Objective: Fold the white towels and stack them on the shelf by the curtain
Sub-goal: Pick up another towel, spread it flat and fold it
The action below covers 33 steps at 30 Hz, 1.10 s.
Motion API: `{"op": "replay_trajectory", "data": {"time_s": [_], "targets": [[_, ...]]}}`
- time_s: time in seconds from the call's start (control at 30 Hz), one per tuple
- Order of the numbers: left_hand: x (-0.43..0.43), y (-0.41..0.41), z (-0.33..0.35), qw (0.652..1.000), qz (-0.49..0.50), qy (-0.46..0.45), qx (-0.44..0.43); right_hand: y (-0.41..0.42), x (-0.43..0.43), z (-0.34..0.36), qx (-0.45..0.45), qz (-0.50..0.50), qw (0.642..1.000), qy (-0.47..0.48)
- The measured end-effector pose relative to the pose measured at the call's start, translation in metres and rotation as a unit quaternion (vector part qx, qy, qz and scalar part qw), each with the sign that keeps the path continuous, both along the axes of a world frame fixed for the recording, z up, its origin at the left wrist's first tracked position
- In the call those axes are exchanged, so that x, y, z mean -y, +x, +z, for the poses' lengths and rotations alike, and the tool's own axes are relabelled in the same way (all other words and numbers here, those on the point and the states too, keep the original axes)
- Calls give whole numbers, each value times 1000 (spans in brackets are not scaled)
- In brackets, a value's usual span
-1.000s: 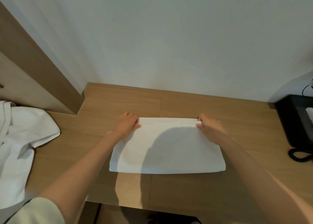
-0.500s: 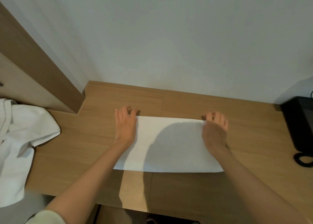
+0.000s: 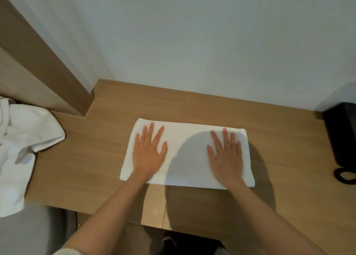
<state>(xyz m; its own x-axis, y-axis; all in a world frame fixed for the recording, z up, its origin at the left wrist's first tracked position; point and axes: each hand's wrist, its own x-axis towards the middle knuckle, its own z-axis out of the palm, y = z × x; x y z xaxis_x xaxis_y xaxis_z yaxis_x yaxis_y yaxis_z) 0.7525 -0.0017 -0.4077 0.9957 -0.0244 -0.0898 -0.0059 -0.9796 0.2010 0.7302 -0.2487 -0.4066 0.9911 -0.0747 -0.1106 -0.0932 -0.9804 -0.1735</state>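
Light wood-grain desk top (image 3: pixel 107 158) with a seam running down its middle, pale plain wall (image 3: pixel 192 42) behind, tan wood panel (image 3: pixel 38 62) at upper left of frame.

Left hand (image 3: pixel 149 151) lies flat, palm down, on the left half of the folded towel (image 3: pixel 185 139), with fingers straight and spread, gripping nothing. Right hand (image 3: pixel 226 156) is the same on the right half: flat, fingers straight and slightly apart, pressing the cloth. Both forearms come in from the bottom of the frame. A bit of pale sleeve (image 3: pixel 63 252) shows at bottom left.

Change: a second ago both hands pinched the towel's far edge at its two corners. Half a second ago they sat open over those corners with fingertips past the edge. Now both have slid back toward the bottom of the frame and rest fully on the towel's top face. The towel has stayed at centre frame.

The towel is white, soft, matte and a wide rectangle, with a rounded thick fold on its right side and a round shadow across its middle. It lies flat on the desk, across the seam.

A crumpled white cloth (image 3: pixel 25 139) is draped at the left edge of the frame, well apart from the towel. A black phone (image 3: pixel 342 135) with boxy, hard sides sits at the right edge, its coiled cord (image 3: pixel 344 175) just below it.
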Motion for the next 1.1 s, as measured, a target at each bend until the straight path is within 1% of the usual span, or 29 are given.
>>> {"op": "replay_trajectory", "data": {"time_s": [0.13, 0.2, 0.27, 0.33, 0.4, 0.5, 0.6, 0.67, 0.73, 0.8, 0.87, 0.93, 0.97, 1.03, 1.1], "targets": [[-22, -3, 2, 999, 43, -2, -11, -5, 24, 2, -18, -10, 999, -29], [-24, -5, 5, 998, 61, 1, -30, -5, 24, 4, -24, -4, 999, -28], [-22, -5, 12, 997, 59, 12, -48, -2, 24, 10, -47, 3, 999, -22], [-17, -5, 21, 998, 34, 34, -39, -2, 22, 17, -70, 9, 997, -13], [-9, -2, 30, 999, -10, 30, -11, -9, 18, 26, -67, 33, 997, 15], [9, 16, 41, 995, -93, 19, -7, -28, 10, 33, -71, 109, 989, 63], [23, 40, 42, 985, -150, 68, -50, -42, 9, 32, -140, 156, 976, 51], [26, 48, 37, 978, -158, 94, -102, -48, 13, 29, -178, 168, 969, 34], [24, 48, 31, 976, -147, 84, -139, -50, 18, 28, -179, 179, 967, 25], [20, 43, 27, 978, -140, 65, -138, -49, 22, 30, -176, 186, 966, 27], [12, 35, 25, 980, -144, 47, -127, -45, 24, 34, -169, 183, 968, 41], [0, 24, 23, 983, -135, 24, -120, -40, 26, 38, -126, 165, 977, 41], [-6, 17, 22, 986, -117, 8, -115, -38, 27, 39, -87, 141, 986, 37], [-20, -2, 19, 993, -49, -26, -101, -37, 31, 38, -21, 60, 997, 36], [-34, -22, 17, 993, 23, -60, -94, -38, 35, 34, -12, -21, 998, 62]]}}
